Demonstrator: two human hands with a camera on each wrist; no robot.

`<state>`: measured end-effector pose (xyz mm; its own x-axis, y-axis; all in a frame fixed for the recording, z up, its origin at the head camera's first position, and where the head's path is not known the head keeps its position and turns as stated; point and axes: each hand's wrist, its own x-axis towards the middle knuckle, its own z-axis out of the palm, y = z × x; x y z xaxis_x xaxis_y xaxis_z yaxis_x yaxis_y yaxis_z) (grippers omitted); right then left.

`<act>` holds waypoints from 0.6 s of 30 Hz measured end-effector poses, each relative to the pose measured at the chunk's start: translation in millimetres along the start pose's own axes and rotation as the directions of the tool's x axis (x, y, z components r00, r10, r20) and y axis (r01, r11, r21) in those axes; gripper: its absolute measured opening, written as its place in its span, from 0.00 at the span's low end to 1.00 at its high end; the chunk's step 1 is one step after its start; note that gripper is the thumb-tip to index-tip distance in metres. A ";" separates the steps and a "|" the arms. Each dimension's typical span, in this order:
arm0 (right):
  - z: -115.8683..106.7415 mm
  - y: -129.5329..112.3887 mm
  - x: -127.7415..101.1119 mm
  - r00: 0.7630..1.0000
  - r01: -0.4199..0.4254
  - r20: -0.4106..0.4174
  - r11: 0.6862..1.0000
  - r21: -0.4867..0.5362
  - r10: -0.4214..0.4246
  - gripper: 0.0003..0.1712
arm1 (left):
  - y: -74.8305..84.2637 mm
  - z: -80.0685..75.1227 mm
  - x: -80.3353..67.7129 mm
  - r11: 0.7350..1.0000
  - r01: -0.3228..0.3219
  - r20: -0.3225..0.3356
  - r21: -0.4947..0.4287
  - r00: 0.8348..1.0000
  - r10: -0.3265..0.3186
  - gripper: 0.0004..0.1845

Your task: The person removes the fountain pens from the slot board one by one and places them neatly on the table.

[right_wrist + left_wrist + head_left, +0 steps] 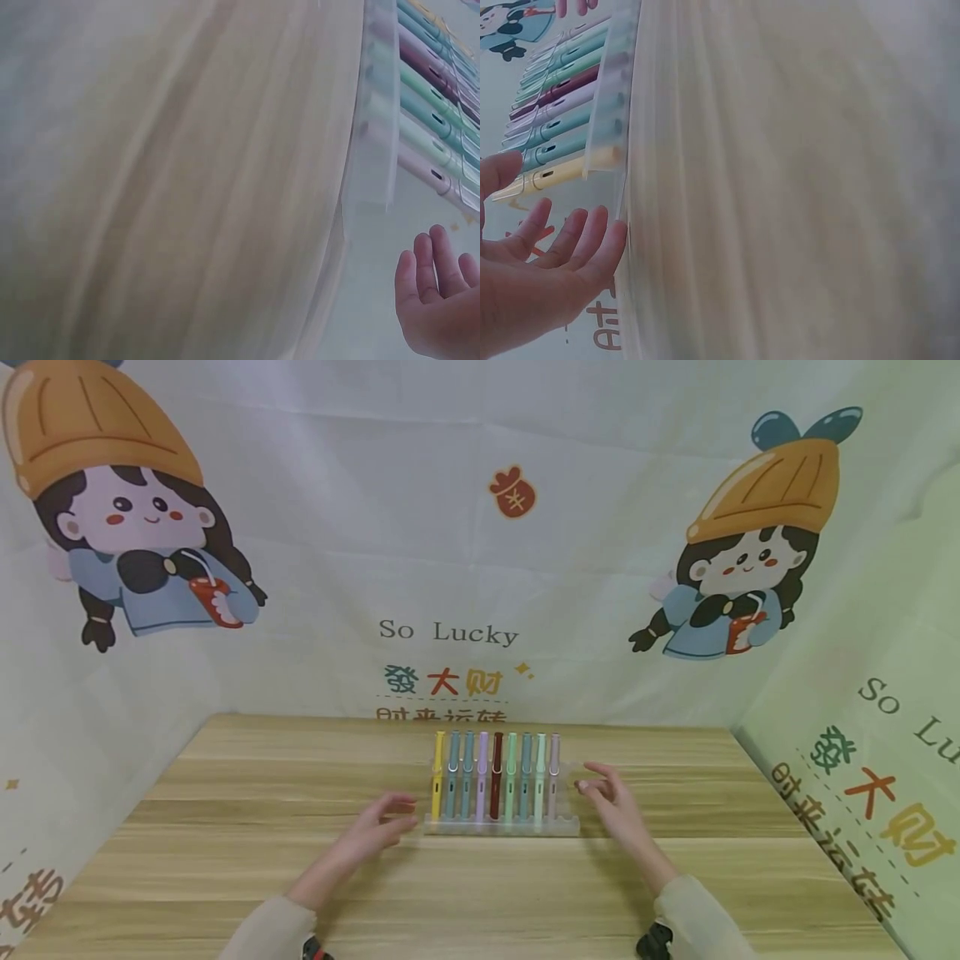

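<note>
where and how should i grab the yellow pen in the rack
Probably best to pinch the yellow pen near its top, coming from the left with the left hand. It stands on end at the left end of the rack, so a neighbouring pen crowds only its right side, while the rack's front lip covers its foot.

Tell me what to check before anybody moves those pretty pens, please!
1. Pens in place: ok, nine in a row.
2. Clear rack set on the table: ok.
3. Left grip empty: ok, beside the yellow pen end.
4. Right grip empty: ok, beside the pale purple pen end.
5. Both grips away from the rack: cannot tell; they're very close.
6. Rack steady if bumped: cannot tell.
</note>
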<state>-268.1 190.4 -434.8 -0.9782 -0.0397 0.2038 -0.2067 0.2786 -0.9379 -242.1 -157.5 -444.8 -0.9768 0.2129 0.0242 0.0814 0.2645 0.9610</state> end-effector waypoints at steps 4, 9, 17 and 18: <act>7.2 1.8 4.6 1.000 -0.004 0.009 0.999 -0.043 0.005 0.22 | -2.8 2.8 4.5 1.000 0.019 -0.018 0.007 1.000 -0.018 0.21; 15.0 2.2 8.1 1.000 0.014 0.013 0.998 -0.054 -0.013 0.23 | -4.0 6.1 8.5 1.000 0.012 -0.012 0.011 1.000 -0.011 0.21; 24.5 -0.4 9.8 0.998 0.066 0.027 0.997 -0.047 -0.065 0.26 | -1.6 9.2 10.4 1.000 0.013 0.026 -0.019 1.000 -0.012 0.18; 25.6 -0.4 10.2 0.997 0.066 0.028 0.997 -0.042 -0.065 0.27 | -1.5 9.5 10.7 1.000 0.015 0.029 -0.021 0.999 -0.014 0.18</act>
<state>-278.5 165.3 -439.5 -0.9628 -0.0850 0.2565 -0.2702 0.3158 -0.9095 -250.7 -146.7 -448.6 -0.9716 0.2366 0.0023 0.0626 0.2476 0.9668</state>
